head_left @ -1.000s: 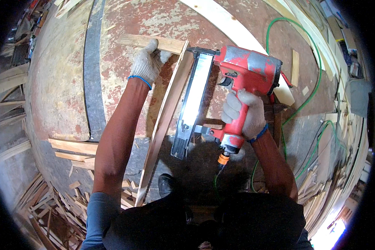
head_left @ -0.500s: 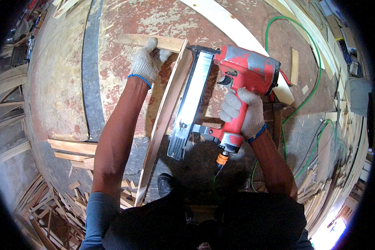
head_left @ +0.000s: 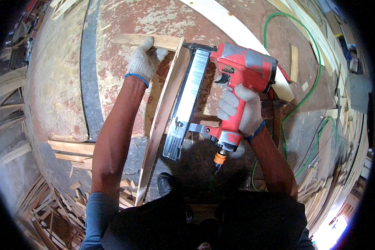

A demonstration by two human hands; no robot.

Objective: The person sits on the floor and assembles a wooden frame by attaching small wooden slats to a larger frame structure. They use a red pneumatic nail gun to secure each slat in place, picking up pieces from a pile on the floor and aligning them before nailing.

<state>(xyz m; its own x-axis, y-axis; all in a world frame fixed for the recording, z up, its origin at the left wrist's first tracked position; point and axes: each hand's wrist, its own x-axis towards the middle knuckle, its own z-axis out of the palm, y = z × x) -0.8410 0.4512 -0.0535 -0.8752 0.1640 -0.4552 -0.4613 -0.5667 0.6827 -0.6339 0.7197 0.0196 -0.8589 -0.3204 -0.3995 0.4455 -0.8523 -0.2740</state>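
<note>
My right hand, in a white glove, grips the handle of a red pneumatic nail gun. Its long silver magazine runs down toward me and its nose sits at the top end of a long wooden strip. That strip stands on edge and meets a short crosswise wooden strip at a corner. My gloved left hand presses down on the short strip just left of that corner. Both pieces lie on a worn red-painted bench top.
A green air hose loops from the gun's base around the right side. A dark metal band crosses the bench on the left. Wood offcuts lie at the bench edge, with a scrap pile on the floor. Pale planks lean behind.
The nail gun has shifted very slightly; its magazine end moved a little toward the left. My left hand stays pressed on the short strip.
</note>
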